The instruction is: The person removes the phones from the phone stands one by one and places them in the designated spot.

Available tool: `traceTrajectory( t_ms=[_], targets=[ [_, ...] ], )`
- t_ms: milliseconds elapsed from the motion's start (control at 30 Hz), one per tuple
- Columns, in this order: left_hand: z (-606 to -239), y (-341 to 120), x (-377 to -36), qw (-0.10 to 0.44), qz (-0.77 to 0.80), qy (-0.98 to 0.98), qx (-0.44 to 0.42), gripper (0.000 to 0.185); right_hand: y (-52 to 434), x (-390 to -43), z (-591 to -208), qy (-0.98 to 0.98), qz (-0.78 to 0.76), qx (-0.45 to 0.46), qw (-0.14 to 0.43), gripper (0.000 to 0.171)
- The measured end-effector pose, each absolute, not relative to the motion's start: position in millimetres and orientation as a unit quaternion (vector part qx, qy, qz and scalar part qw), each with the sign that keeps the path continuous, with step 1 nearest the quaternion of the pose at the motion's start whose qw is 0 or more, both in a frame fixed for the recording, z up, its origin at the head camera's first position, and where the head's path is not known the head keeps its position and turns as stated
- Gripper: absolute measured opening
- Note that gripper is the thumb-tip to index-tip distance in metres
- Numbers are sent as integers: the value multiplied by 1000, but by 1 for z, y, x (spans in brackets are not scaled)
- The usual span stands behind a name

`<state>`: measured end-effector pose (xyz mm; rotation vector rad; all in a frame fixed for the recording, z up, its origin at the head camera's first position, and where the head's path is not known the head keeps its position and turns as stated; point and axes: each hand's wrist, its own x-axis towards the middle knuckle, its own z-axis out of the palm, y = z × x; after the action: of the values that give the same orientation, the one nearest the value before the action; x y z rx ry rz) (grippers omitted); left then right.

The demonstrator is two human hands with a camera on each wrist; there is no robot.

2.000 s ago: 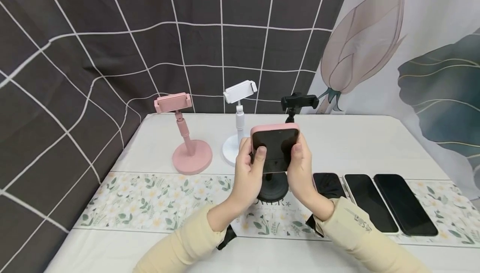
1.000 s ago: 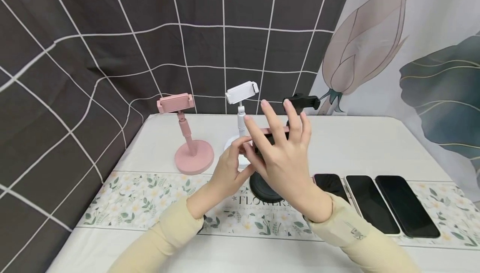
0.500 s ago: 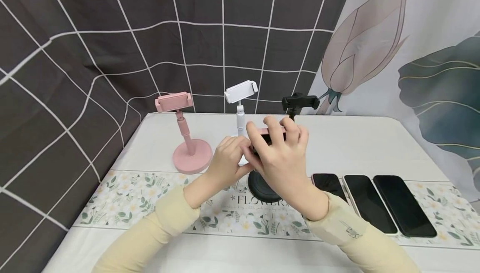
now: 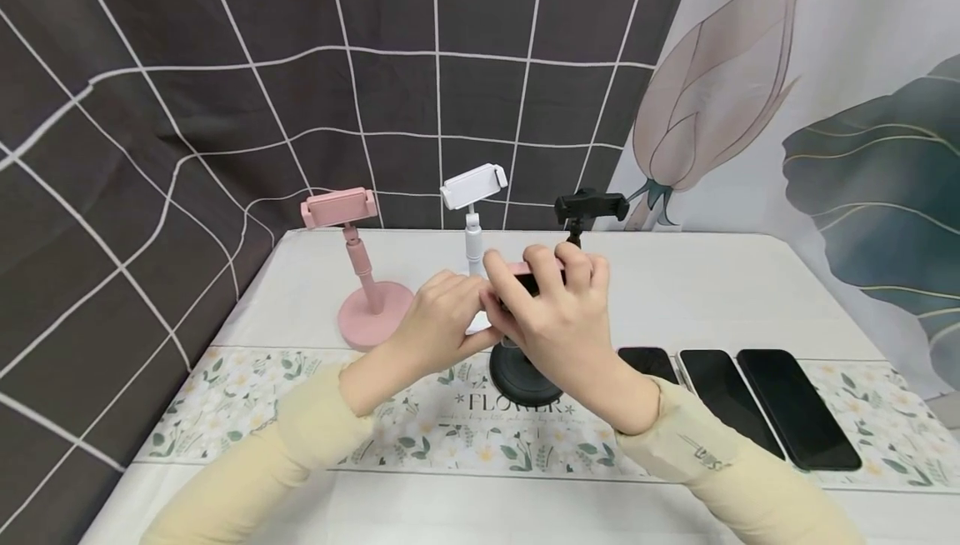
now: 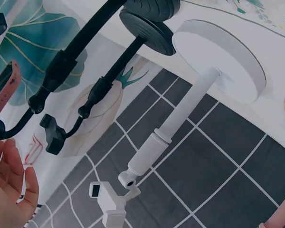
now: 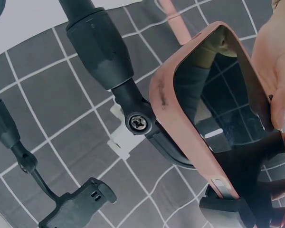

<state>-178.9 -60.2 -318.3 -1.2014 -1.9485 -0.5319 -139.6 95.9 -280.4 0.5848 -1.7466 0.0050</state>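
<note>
Pink-cased phone (image 6: 213,118) shows a dark glossy screen.

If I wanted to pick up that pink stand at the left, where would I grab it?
Grip the pink stand by its slim upright post, coming from the front or left side. The post stands vertical and narrow enough for fingers to wrap; the round base is wide and flat, and the white stand crowds the right.

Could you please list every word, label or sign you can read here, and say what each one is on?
"*FLOWER*" on the floral table runner, in front of the black stand base.
Smaller script line beneath it: too small to read.
Dark print on the right sleeve: too blurred to read.
</note>
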Motion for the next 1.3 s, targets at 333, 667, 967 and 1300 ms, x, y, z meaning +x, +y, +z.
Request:
traceTrajectory(
  t_ms=[333, 667, 967, 1300],
  targets=[
    [-315, -63, -175, 353, -223, -776, -473, 20, 98, -143, -280, -741, 23, 273, 613, 22],
    [-319, -64, -174, 328, -270, -761, -490, 18, 103, -136, -277, -756, 37, 291, 586, 18],
    [-320, -66, -175, 339, -273, -754, -492, 17, 107, -133, -273, -780, 40, 297, 549, 16],
    [-320, -67, -176, 354, -264, -756, -484, 21, 111, -132, -271, -790, 85, 321, 516, 18]
  ],
)
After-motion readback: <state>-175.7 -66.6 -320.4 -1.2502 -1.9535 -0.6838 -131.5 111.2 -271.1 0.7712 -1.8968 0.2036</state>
